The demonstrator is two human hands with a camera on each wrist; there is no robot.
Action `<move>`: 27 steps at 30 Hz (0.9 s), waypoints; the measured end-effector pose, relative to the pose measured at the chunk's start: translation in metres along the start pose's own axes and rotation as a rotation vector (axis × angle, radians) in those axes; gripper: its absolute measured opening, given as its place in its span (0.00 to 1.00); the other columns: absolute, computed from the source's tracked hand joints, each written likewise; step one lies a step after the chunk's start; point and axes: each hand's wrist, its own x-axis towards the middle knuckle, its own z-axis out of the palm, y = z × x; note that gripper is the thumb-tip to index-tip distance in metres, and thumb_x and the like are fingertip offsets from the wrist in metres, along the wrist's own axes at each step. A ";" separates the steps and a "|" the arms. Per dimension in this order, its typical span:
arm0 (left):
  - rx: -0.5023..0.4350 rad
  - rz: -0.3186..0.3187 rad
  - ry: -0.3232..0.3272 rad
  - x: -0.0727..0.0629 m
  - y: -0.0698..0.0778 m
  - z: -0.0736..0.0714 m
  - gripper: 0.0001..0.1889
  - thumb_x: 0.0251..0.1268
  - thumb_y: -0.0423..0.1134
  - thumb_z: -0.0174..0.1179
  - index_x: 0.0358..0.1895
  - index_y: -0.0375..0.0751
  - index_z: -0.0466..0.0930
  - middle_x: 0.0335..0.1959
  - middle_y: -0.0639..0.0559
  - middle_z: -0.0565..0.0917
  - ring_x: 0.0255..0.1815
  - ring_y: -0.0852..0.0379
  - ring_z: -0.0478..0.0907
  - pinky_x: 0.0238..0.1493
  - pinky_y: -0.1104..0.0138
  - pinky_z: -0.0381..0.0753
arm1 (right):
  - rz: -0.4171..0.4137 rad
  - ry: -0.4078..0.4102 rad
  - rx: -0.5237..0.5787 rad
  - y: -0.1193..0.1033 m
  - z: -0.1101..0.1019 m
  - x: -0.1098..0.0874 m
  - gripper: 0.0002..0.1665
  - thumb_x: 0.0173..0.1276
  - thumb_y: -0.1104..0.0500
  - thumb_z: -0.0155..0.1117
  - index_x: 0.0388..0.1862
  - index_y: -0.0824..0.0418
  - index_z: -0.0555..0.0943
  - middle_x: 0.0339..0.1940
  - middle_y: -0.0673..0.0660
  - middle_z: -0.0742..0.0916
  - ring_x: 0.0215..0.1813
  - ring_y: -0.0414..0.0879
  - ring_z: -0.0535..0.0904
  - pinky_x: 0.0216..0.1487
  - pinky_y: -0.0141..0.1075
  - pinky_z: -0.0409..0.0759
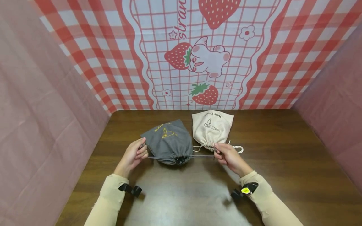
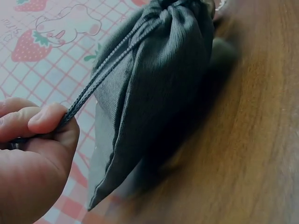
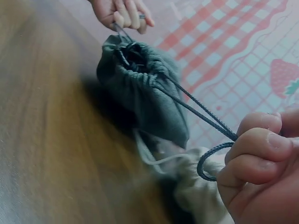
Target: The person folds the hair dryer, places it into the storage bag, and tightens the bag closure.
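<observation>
A grey drawstring bag (image 1: pixel 169 141) with a yellow hair-dryer print has its gathered mouth toward the person. My left hand (image 1: pixel 135 154) grips the grey drawstring (image 2: pixel 88 91) on the left side of the bag. On the other side, my right hand (image 1: pixel 228 157) pinches the opposite cord end (image 3: pixel 205 116), and a loop of it hangs below the fingers. Both cords run taut from the mouth, which is bunched with a small dark gap (image 3: pixel 135 56) still showing. In the right wrist view the bag stands above its shadow on the table.
A cream drawstring bag (image 1: pixel 212 128) with a hair-dryer print lies beside the grey one, its white cord (image 1: pixel 238 148) trailing near my right hand. Beneath is a brown wooden table (image 1: pixel 282 150). A strawberry-print cloth (image 1: pixel 181 91) hangs behind, with pink cloth (image 1: pixel 36 125) along the sides.
</observation>
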 end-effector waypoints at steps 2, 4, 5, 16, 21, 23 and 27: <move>0.041 0.003 0.017 0.004 0.000 0.002 0.24 0.82 0.38 0.32 0.19 0.50 0.61 0.10 0.63 0.58 0.12 0.60 0.40 0.23 0.66 0.41 | -0.028 -0.022 -0.041 -0.005 -0.002 -0.005 0.22 0.80 0.57 0.39 0.22 0.60 0.61 0.15 0.44 0.67 0.15 0.32 0.57 0.16 0.35 0.43; 0.080 0.003 0.042 0.007 -0.001 0.003 0.23 0.81 0.38 0.33 0.19 0.50 0.60 0.09 0.64 0.59 0.11 0.61 0.42 0.23 0.66 0.42 | -0.050 -0.061 -0.109 -0.009 -0.002 -0.009 0.23 0.80 0.57 0.39 0.22 0.64 0.59 0.15 0.45 0.67 0.15 0.32 0.57 0.16 0.37 0.43; 0.100 0.001 0.058 0.008 -0.001 0.004 0.23 0.81 0.38 0.33 0.19 0.50 0.60 0.09 0.64 0.59 0.11 0.61 0.43 0.22 0.66 0.43 | -0.054 -0.077 -0.155 -0.011 -0.001 -0.010 0.24 0.80 0.57 0.40 0.22 0.67 0.58 0.15 0.45 0.67 0.14 0.32 0.57 0.15 0.35 0.44; 0.279 0.034 0.399 0.024 -0.002 0.003 0.20 0.80 0.40 0.39 0.21 0.47 0.57 0.08 0.63 0.60 0.06 0.69 0.55 0.19 0.73 0.56 | -0.003 -0.010 -0.427 -0.009 0.008 0.002 0.24 0.78 0.59 0.44 0.28 0.79 0.67 0.16 0.49 0.76 0.13 0.34 0.65 0.16 0.26 0.63; 0.315 0.091 0.580 0.032 0.000 0.003 0.20 0.79 0.41 0.41 0.21 0.46 0.56 0.09 0.61 0.60 0.07 0.68 0.55 0.20 0.71 0.59 | -0.040 0.104 -0.430 -0.006 0.014 0.018 0.22 0.78 0.60 0.43 0.28 0.77 0.68 0.18 0.49 0.76 0.12 0.34 0.66 0.16 0.27 0.62; 0.327 0.102 0.629 0.035 0.000 0.002 0.21 0.79 0.41 0.42 0.21 0.46 0.56 0.09 0.60 0.61 0.07 0.67 0.55 0.20 0.71 0.61 | -0.044 0.137 -0.438 -0.003 0.016 0.023 0.21 0.79 0.61 0.43 0.28 0.76 0.68 0.18 0.48 0.77 0.13 0.35 0.66 0.16 0.27 0.63; 0.390 0.106 0.657 0.036 -0.003 0.000 0.21 0.79 0.40 0.42 0.20 0.44 0.56 0.09 0.59 0.63 0.08 0.66 0.58 0.18 0.71 0.62 | -0.045 0.146 -0.482 -0.001 0.020 0.025 0.20 0.78 0.60 0.46 0.30 0.76 0.71 0.20 0.51 0.80 0.14 0.36 0.68 0.17 0.28 0.66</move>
